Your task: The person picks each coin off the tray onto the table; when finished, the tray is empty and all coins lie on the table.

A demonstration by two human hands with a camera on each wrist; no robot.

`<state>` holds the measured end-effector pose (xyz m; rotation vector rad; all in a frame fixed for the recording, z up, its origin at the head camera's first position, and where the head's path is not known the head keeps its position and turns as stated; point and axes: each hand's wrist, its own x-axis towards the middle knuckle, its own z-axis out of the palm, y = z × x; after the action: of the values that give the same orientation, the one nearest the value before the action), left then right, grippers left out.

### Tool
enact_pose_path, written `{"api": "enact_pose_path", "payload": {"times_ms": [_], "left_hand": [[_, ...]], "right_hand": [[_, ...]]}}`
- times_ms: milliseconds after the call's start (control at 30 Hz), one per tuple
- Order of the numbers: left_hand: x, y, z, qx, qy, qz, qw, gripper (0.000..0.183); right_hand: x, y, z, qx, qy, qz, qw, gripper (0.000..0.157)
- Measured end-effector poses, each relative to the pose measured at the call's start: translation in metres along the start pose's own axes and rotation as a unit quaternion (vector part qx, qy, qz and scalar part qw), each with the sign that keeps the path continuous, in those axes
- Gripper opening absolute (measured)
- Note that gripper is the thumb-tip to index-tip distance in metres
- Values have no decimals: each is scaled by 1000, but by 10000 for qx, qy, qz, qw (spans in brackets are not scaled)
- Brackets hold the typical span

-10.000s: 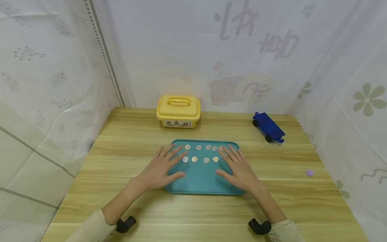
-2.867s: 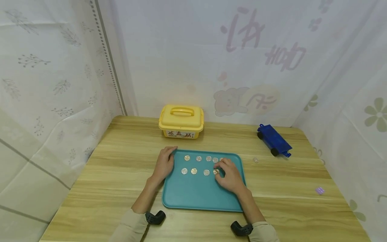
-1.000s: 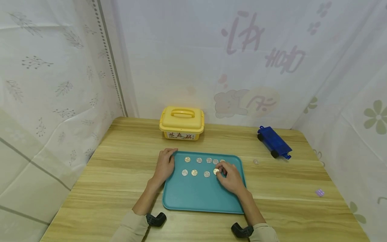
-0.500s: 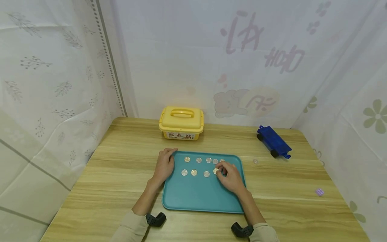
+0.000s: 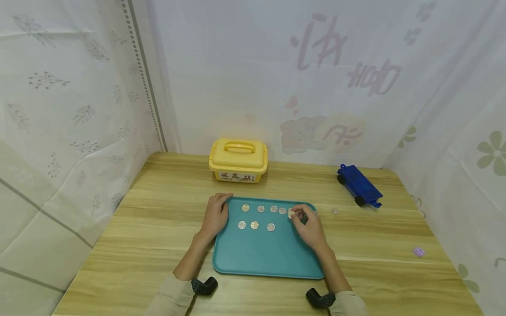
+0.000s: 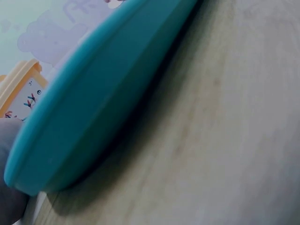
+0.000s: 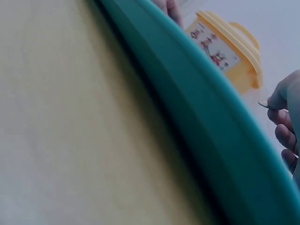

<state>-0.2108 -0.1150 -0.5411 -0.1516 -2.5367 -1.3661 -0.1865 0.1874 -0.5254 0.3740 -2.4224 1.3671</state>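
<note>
A teal tray (image 5: 269,259) lies on the wooden table, with silver and gold-coloured coins on it in two rows. In the head view my right hand (image 5: 311,228) pinches a gold-coloured coin (image 5: 291,214) between thumb and fingertips, above the right end of the back row. Seen from the right wrist, this coin (image 7: 263,102) stands out edge-on from the fingertips. My left hand (image 5: 215,216) holds the tray's far left corner, fingers bent round it; its thumb is hidden. Still lying in the front row are a silver coin (image 5: 270,227), a gold-coloured coin (image 5: 254,225) and another silver coin (image 5: 242,224).
Behind the tray stands a yellow lidded box (image 5: 238,160) with a handle. A blue wheeled toy cart (image 5: 359,185) sits at the back right. Right of the tray lie a small clear piece (image 5: 335,211) and a purple block (image 5: 419,252). Patterned curtains (image 5: 253,70) surround the table.
My right hand has lifted the gold-coloured coin from the right end of the front row and moved it back and right, to the back row. The left hand stays at the tray's corner.
</note>
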Motion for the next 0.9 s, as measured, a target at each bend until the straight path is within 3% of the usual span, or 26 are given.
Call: {"api": "enact_pose_path", "payload": {"times_ms": [100,233,367,500,667,900], "left_hand": [[0,1,0,23,-19,-24,10000,34],[1,2,0,42,-29,-56,10000,34],[0,2,0,36,-19,-53,10000,34],[0,2,0,15,-22,-58,10000,34],[0,3,0,-4,1,-10,10000,34],[0,2,0,-26,44,32,10000,34]], "right_hand": [[3,-13,-13,15,237,114,9997,12],[6,-24,-31,291,501,800,9951,11],[8,-14,-41,730,830,1344,9847,14],[7,6,-45,890,1085,1474,9791,17],[6,39,-43,590,1324,1557,9771,16],[6,56,-54,424,1717,1526,9723,14]]}}
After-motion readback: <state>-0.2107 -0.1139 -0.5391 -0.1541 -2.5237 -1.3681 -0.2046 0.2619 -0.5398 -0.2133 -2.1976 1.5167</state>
